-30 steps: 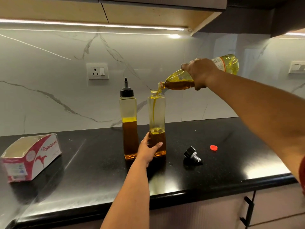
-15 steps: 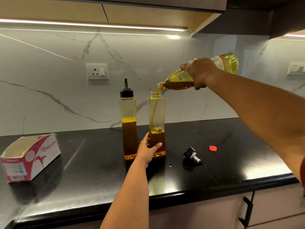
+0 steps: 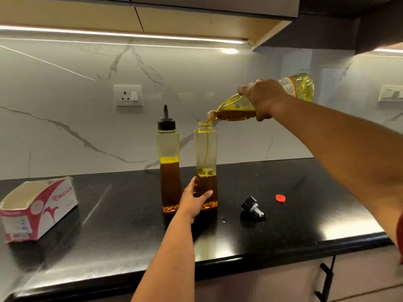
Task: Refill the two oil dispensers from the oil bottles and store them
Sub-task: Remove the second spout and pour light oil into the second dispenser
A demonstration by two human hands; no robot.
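Amber oil ran from the oil bottle (image 3: 237,111), gripped by the right hand (image 3: 262,99), its neck tipped left over the open dispenser (image 3: 205,149), which the left hand (image 3: 193,201) gripped low on the table (image 3: 305,214).

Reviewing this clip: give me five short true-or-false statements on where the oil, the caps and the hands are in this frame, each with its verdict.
1. The right hand tilts the oil bottle over the open dispenser. True.
2. The left hand grips the capped dispenser. False: it holds the open one near its base.
3. The capped dispenser holds more oil than the open one. True.
4. The red cap sits on the oil bottle. False: it lies on the counter.
5. The black spout cap stands left of both dispensers. False: it lies to their right.
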